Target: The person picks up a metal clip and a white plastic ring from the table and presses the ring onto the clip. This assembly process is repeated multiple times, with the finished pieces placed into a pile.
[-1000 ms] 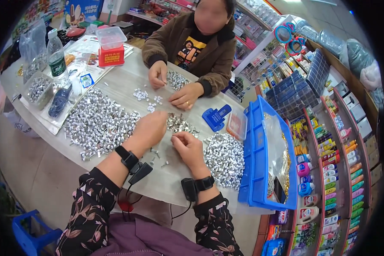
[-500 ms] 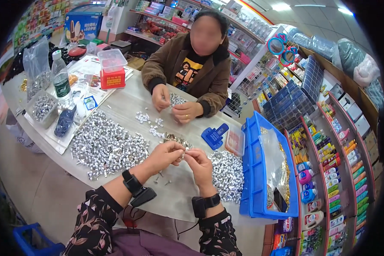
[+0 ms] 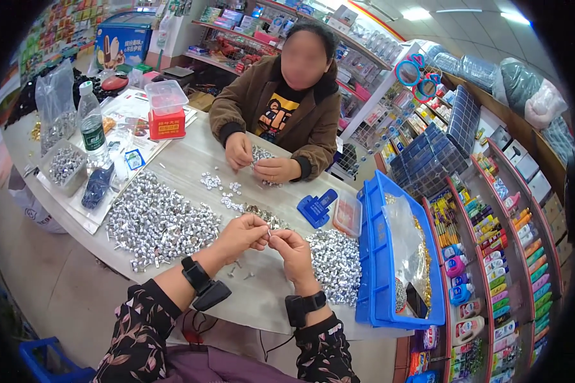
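Over the middle of the table, my left hand (image 3: 244, 236) and my right hand (image 3: 292, 249) meet fingertip to fingertip. Both are closed in a pinch around a small silvery metal piece, mostly hidden by the fingers. Left of my hands spreads a large pile of small silver-and-white metal parts (image 3: 160, 220); a second pile of like parts (image 3: 333, 265) lies right of my right hand. Beyond my fingertips is a heap of small brownish metal pieces (image 3: 268, 217). Small white discs (image 3: 212, 181) lie farther off. A few loose headed pins (image 3: 249, 276) rest below my hands.
Across the table a person (image 3: 278, 102) handles small parts with both hands. To the right stand a blue crate (image 3: 370, 255), a clear lidded box (image 3: 347, 214) and a blue plastic piece (image 3: 317, 208). A bottle (image 3: 92, 124), parts tub (image 3: 66, 166) and red box (image 3: 167, 122) stand left.
My hands stay pinched together, having shifted slightly; a bit more of the small piece shows between the fingertips. The view has moved a little. The other person's hands remain close together.
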Demonstrator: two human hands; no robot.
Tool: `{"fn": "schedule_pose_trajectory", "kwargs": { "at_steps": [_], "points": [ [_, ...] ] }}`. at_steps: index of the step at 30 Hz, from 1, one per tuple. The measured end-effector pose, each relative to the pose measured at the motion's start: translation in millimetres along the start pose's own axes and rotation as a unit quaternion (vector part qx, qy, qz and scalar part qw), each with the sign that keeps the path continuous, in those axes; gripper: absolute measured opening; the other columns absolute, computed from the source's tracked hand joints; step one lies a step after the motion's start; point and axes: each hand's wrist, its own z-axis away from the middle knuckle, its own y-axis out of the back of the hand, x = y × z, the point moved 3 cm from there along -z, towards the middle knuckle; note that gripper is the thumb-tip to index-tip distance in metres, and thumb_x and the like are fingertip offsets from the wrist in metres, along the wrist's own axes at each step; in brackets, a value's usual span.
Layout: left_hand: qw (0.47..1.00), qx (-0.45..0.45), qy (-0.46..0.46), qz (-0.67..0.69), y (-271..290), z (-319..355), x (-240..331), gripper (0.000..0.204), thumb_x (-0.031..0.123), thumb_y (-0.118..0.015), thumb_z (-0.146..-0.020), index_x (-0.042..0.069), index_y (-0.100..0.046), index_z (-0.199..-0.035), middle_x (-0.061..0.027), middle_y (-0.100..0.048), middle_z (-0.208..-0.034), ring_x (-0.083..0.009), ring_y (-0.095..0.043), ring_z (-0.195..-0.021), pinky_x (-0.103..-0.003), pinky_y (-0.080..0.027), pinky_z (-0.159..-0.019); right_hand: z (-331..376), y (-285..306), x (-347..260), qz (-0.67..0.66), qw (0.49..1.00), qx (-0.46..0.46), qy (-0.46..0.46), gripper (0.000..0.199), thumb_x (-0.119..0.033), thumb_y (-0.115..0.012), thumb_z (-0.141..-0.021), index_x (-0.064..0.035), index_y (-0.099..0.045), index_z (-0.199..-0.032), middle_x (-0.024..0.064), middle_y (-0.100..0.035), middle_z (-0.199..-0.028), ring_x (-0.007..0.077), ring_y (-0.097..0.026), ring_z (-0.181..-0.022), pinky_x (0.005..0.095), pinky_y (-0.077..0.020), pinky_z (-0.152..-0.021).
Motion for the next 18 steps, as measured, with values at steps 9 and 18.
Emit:
{"fn": "schedule_pose_trajectory", "kwargs": {
  "at_steps": [9, 18],
  "points": [
    [0.956, 0.057, -0.146, -0.249, -7, 5, 2, 0.015, 0.014, -0.053, -0.089, 0.0, -0.053, -0.095, -0.0053, -0.059, -0.074, -0.0097, -0.058, -0.062, -0.024, -0.048, -0.056, -1, -13, -4, -0.062, 0.998, -0.007, 0.004, 0.014, -0.009, -0.061, -0.085, 0.0011, -0.06, -0.095, 0.0041, -0.063, -0.09, 0.008, -0.058, -0.08, 0.0205, -0.0466, -0.072],
    [0.858, 0.059, -0.202, -0.468, -11, 10, 15, 0.023, 0.023, -0.053, -0.086, 0.001, -0.054, -0.093, -0.0176, -0.06, -0.081, -0.0341, -0.06, -0.068, -0.038, -0.048, -0.061, -5, 2, 13, 0.043, 0.999, -0.011, 0.011, 0.012, -0.01, -0.06, -0.085, -0.0015, -0.061, -0.093, 0.0004, -0.062, -0.083, 0.0056, -0.056, -0.073, 0.0183, -0.0445, -0.066]
  ]
}}
